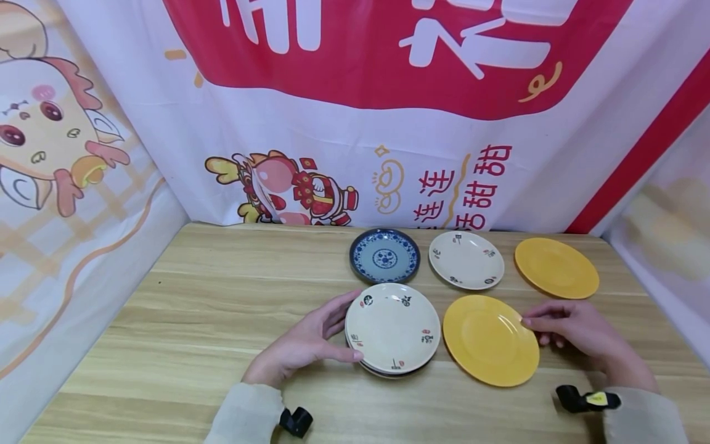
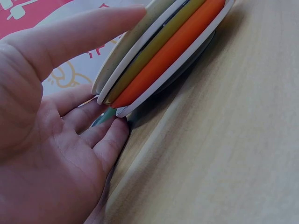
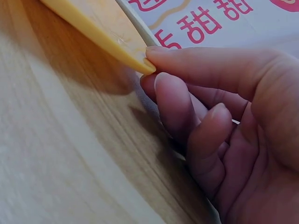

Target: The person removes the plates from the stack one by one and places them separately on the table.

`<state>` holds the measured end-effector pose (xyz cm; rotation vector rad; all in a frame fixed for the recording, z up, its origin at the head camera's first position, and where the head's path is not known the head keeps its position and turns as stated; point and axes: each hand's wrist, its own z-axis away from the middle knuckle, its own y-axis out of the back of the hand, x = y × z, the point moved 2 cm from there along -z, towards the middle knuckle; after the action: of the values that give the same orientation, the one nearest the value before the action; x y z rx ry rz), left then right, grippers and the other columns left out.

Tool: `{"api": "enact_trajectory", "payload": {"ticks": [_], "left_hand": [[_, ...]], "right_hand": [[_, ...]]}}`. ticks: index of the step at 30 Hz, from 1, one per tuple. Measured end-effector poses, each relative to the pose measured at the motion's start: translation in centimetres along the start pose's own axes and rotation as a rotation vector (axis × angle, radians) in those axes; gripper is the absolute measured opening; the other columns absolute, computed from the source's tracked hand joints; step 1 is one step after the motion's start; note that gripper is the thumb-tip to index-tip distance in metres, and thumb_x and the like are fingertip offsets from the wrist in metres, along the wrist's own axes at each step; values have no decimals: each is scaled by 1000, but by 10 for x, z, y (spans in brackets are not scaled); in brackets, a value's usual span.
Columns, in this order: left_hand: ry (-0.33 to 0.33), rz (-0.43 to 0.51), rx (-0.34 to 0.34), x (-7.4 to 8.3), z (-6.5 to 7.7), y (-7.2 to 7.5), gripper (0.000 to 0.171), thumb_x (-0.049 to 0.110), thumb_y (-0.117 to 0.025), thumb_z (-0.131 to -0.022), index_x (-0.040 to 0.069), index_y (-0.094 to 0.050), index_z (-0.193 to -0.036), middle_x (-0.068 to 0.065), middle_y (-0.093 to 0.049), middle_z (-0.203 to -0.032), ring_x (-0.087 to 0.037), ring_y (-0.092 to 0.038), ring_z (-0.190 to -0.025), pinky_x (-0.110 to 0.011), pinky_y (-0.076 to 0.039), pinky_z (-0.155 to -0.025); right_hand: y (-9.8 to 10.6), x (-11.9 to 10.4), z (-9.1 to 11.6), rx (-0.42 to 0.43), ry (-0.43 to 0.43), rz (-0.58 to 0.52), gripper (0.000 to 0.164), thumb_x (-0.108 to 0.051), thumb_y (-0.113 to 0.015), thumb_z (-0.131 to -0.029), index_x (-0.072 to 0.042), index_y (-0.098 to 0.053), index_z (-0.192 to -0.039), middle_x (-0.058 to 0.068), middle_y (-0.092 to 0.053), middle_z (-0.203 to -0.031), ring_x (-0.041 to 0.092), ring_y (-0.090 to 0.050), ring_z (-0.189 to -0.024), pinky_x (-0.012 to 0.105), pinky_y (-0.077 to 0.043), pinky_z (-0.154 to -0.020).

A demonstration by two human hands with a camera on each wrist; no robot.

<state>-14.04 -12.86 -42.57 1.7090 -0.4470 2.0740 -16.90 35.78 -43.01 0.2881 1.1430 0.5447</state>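
My left hand (image 1: 310, 342) holds the left side of a plate stack, thumb on the rim and fingers around the far side. A white plate with small printed motifs (image 1: 392, 327) tops the stack. In the left wrist view, an orange plate (image 2: 173, 51) and an olive one show lower in the stack, over further rims. My right hand (image 1: 577, 330) pinches the right rim of a yellow plate (image 1: 490, 340) between thumb and fingers. The right wrist view shows this plate's edge (image 3: 100, 39) raised off the table, with a shadow under it.
Along the back of the wooden table (image 1: 183, 320) lie a blue patterned plate (image 1: 385, 256), a white plate with motifs (image 1: 466, 260) and another yellow plate (image 1: 556, 268). A printed cloth (image 1: 344, 135) hangs behind, and more cloth closes off the left and right sides.
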Motion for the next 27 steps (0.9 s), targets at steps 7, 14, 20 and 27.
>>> {"api": "enact_trajectory", "payload": {"ticks": [7,14,20,27], "left_hand": [[8,-11,2,1,0,-1,100,9,-91,-84,27,-38,-167,-4,-30,-178,-38,-28,-165,-53,-23,-137],[4,-14,1,3,2,-1,101,9,-91,-85,25,-37,-168,-5,-30,-178,-39,-27,-165,-53,-23,-137],[9,-7,0,2,2,-1,101,11,-92,-84,26,-37,-168,-5,-30,-178,-39,-27,-165,-54,-22,-137],[-1,-6,-5,2,2,-1,103,10,-92,-84,25,-36,-169,-5,-29,-178,-39,-27,-165,-54,-22,-137]], "right_hand": [[1,-1,0,22,39,-35,41,-35,-80,-99,-4,-75,-125,-5,-74,-88,15,-66,-73,28,-58,-61],[-2,-6,0,74,42,-88,36,-40,-79,-99,-12,-77,-122,-10,-73,-89,12,-62,-74,27,-55,-63],[-14,-28,-1,112,74,-94,44,-43,-78,-99,-8,-74,-124,-5,-68,-84,15,-61,-74,27,-55,-61],[-38,-55,0,96,117,-118,44,-41,-77,-101,-4,-72,-125,-3,-68,-87,15,-61,-73,27,-55,-60]]}}
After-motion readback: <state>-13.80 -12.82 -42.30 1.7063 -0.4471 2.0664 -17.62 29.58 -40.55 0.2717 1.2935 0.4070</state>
